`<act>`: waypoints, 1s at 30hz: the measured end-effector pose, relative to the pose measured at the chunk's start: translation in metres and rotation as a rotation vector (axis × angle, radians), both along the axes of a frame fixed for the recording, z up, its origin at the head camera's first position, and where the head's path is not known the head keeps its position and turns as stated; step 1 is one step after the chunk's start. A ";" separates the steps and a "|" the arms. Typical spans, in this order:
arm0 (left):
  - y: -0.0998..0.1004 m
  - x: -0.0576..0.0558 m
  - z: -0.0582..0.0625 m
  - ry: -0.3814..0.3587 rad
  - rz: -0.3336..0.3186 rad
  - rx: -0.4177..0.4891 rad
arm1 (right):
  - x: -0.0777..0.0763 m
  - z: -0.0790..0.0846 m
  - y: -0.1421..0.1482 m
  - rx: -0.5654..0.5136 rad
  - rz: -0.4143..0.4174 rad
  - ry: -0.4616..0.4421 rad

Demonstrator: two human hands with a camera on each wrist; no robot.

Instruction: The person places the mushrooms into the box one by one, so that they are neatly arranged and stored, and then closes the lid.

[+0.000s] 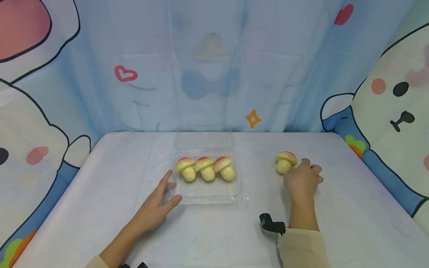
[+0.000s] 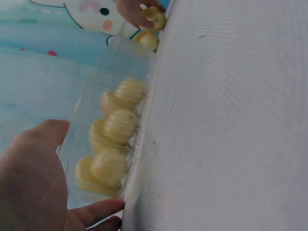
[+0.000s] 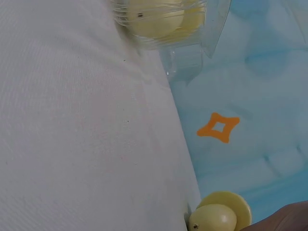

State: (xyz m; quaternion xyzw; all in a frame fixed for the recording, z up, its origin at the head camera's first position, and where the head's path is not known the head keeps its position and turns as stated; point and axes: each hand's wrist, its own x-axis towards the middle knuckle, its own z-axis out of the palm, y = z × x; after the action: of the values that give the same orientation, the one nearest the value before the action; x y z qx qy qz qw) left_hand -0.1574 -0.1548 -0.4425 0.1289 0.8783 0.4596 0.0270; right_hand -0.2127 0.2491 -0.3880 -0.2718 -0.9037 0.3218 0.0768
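Note:
A clear plastic clamshell box [image 1: 207,191] lies on the white cloth with its lid folded back. Three yellow mushroom-shaped pieces [image 1: 204,168] with reddish caps sit in a row inside it. My left hand [image 1: 152,210] is at the box's left side, thumb and fingers spread and fairly straight, next to its edge. Over to the right, my right hand [image 1: 301,182] is low on the cloth beside a mushroom-shaped piece [image 1: 285,162]. In the left wrist view its fingers pinch another mushroom-shaped piece [image 2: 154,19], which the hand hides in the head view.
The white-covered table [image 1: 261,230] ends at a blue cartoon curtain [image 1: 151,100] behind. The raised clear lid [image 1: 204,140] stands between the box and the curtain. A black wrist camera [image 1: 271,224] sticks out from the right sleeve.

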 end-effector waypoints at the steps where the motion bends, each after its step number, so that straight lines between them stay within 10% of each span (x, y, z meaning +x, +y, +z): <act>1: 0.000 0.000 0.000 0.000 0.001 -0.001 | 0.000 0.000 0.001 -0.005 -0.002 0.002; 30: 0.000 0.000 0.001 -0.005 0.009 -0.006 | 0.004 0.010 0.004 -0.080 -0.051 0.041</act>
State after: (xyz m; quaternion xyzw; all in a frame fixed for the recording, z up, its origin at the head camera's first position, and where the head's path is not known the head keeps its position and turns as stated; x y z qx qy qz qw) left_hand -0.1570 -0.1547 -0.4415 0.1238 0.8802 0.4574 0.0275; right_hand -0.2091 0.2530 -0.3776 -0.2909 -0.8812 0.3610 0.0927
